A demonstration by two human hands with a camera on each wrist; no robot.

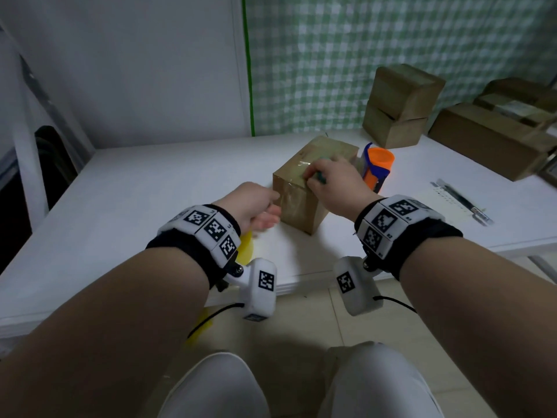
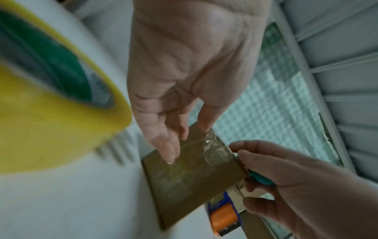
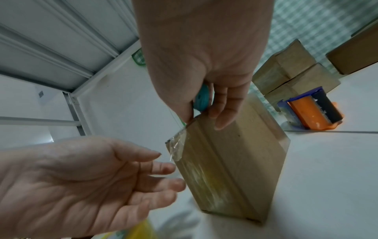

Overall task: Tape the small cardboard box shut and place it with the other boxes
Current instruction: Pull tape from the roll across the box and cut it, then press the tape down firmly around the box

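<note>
The small cardboard box (image 1: 304, 203) stands on the white table (image 1: 150, 188), with clear tape along its top and down its near face. A loose tape end (image 3: 175, 145) sticks out at the top near corner. My right hand (image 1: 313, 176) rests on the box top and grips a small teal tool (image 3: 201, 98) at that edge. My left hand (image 1: 271, 206) is open, its straight fingers (image 2: 169, 155) at the box's near face. The other boxes (image 1: 401, 107) are stacked at the back right.
A yellow tape roll (image 2: 61, 113) lies on the table under my left wrist. An orange and blue tape dispenser (image 1: 376, 167) stands just right of the box. A larger carton (image 1: 488, 140) sits far right, and a pen on paper (image 1: 464, 200) lies nearer.
</note>
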